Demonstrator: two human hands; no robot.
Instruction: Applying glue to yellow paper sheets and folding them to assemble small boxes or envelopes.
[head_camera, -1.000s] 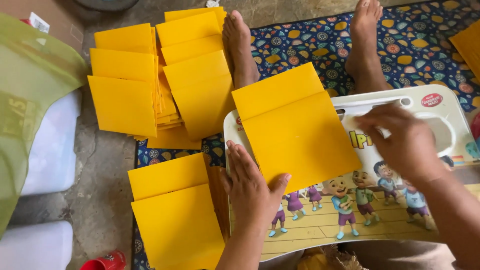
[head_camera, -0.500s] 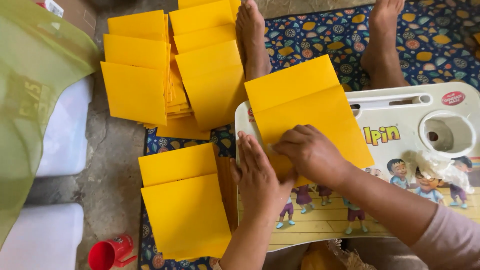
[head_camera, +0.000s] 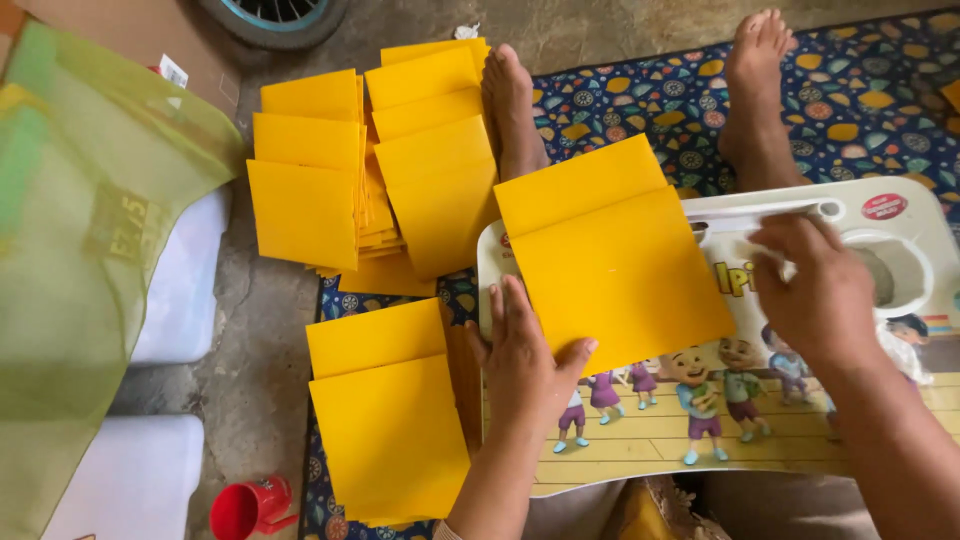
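Left hand (head_camera: 522, 355) lies flat, fingers spread, pinning the yellow sheet (head_camera: 615, 265) at frame centre on the lap tray (head_camera: 900, 440); right hand (head_camera: 815, 290), loosely curled and seemingly empty, hovers at the tray's cup well (head_camera: 895, 275); steady pressure at the sheet's lower corner looks key.

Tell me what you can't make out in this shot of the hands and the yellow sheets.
Head view only:
- Right hand fingertips: curled over the tray recess, so any pinch is hidden.
- Recess contents: covered by that hand.
- Left hand palm: face down at the sheet edge, contact unseen.
- Stack count: edges too fine.
- Wheel: cut by the top edge.
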